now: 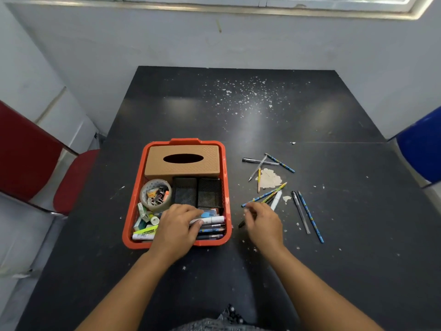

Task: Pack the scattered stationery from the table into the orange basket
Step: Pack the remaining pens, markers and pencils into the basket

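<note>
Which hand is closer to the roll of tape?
Left. The left hand is inside the orange basket, just below-right of the roll of tape. The right hand is outside the basket, over the table.

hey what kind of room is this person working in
Probably a plain office or classroom-type room, though I can't be sure: a black table against a pale wall under a window ledge, a red chair beside it, and an orange basket of stationery.
</note>
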Demonstrator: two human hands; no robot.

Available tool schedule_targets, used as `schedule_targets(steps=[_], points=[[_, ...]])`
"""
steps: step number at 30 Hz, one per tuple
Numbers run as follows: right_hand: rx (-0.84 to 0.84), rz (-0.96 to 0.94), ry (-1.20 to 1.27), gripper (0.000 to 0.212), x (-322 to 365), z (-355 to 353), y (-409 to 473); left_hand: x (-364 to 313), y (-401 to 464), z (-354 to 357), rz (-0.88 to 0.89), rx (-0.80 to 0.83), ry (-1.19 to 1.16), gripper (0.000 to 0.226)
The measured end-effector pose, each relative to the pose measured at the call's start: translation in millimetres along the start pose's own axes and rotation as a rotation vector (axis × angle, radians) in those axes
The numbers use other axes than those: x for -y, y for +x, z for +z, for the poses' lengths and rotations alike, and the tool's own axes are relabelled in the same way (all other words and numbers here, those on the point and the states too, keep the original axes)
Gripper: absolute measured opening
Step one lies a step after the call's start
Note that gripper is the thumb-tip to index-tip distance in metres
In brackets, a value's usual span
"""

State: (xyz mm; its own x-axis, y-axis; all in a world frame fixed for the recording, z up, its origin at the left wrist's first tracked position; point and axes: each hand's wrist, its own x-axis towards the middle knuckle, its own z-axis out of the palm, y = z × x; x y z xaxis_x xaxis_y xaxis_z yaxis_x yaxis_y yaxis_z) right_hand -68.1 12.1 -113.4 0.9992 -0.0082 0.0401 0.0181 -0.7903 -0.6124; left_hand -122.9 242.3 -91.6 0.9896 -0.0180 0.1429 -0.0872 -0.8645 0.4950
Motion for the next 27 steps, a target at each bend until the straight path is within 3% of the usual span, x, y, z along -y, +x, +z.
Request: schedule_targets(steps=[4,12,20,27], points=[[0.016,0.369,-0.021,0.015,-20,-3,8,-4,1,7,0.022,0.0,-0.013,0.025],[0.076,0.65,0.025,0.027,-39,2,20,0,-5,12,0.031,-0.028,-0.019,0.029],[0.073,0.771,0.089,0.02,-46,3,23,-1,-8,2,0.002,-0.132,-0.125,0.028],[-0.069,0.651,0.276,0.015,-20,-7,1,23,-13,-20,-0.119,-0.284,-0.155,0.03]])
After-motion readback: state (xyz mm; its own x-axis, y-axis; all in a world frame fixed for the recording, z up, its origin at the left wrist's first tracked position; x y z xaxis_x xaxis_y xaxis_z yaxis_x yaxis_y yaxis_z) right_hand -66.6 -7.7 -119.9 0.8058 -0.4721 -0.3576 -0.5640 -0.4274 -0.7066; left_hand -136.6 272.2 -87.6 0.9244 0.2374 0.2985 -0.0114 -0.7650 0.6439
